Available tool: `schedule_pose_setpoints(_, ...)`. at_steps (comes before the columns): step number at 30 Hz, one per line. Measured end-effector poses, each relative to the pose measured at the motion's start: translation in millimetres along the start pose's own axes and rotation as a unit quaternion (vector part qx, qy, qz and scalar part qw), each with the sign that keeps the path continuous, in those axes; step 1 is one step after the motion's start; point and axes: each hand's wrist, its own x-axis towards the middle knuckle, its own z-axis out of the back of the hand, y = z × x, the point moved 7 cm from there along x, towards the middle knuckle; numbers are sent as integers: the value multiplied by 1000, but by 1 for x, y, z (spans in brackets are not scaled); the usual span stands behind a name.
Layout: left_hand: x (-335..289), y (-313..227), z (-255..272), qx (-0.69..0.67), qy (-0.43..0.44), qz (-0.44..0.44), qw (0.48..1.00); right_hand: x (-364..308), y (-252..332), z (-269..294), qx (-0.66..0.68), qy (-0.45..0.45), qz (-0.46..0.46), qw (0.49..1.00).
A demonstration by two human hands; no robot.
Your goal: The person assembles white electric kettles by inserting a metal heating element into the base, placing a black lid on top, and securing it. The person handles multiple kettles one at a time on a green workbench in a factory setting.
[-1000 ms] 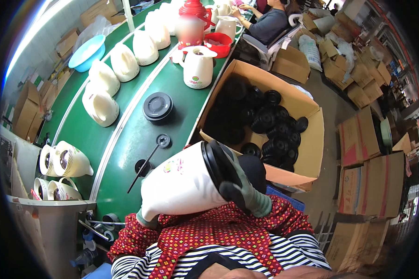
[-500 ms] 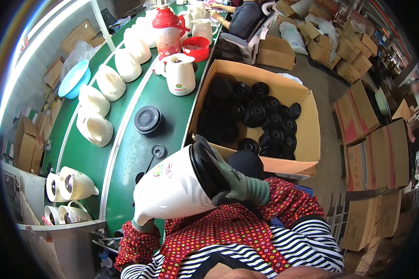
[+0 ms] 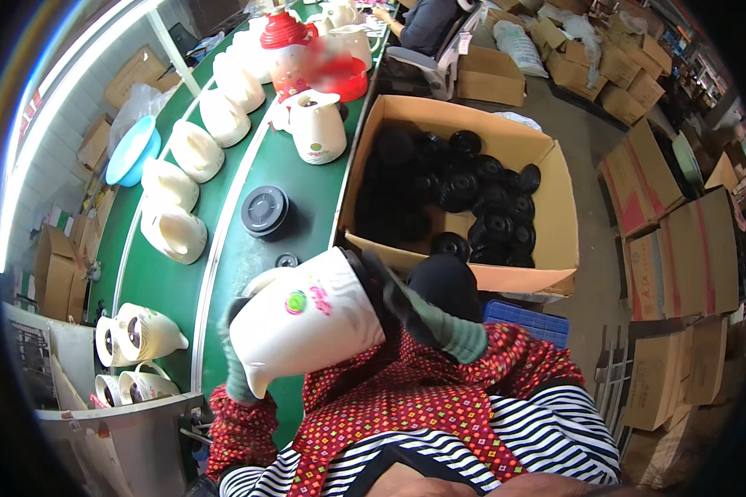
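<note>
I hold a white jug [image 3: 307,319] with a printed pink and green motif on its side, tilted over my lap with its spout end toward the lower left. At that end my left hand [image 3: 239,352], in a grey-green glove with dark fingers, is closed around the jug. Against the other end, my gloved right hand [image 3: 427,315] grips the black round base [image 3: 363,277], its fingers bent over the rim. Part of the base is hidden by the jug and my hand. A stack of black round bases [image 3: 264,210] sits on the green table [image 3: 228,273] beyond the jug.
An open carton [image 3: 565,199] of black round parts stands right of the table. White jug shells [image 3: 174,232] line the table's left side, with another white jug [image 3: 318,132] and a red flask [image 3: 286,54] farther back. A grey bin [image 3: 125,431] stands lower left; a person [image 3: 427,29] sits at the far end.
The jug has rolled in my hands, turning its printed motif toward the middle. My left hand has come up along its side. A small black part on the table is now mostly hidden.
</note>
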Motion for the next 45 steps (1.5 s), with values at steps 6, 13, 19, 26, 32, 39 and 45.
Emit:
schedule_pose_setpoints(6,-13,58,-37,150,84,109,979,4,121,-60,-438,270,250,820)
schedule_pose_setpoints(13,-15,62,-32,247,92,82,961,13,143,-72,-412,196,297,839)
schedule_pose_setpoints(19,-8,0,-25,569,117,-141,802,11,67,-24,-96,-5,229,969)
schedule_pose_setpoints(26,22,-37,-46,555,30,-96,826,-8,-23,29,99,-134,6,986)
schedule_pose_setpoints(32,9,-46,-139,841,40,-93,531,13,90,-49,-292,84,218,927)
schedule_pose_setpoints(39,-25,-62,-171,751,227,-206,584,11,106,-52,-486,164,136,848)
schedule_pose_setpoints(45,-27,-16,-168,791,335,-203,470,15,114,-70,-576,203,115,784)
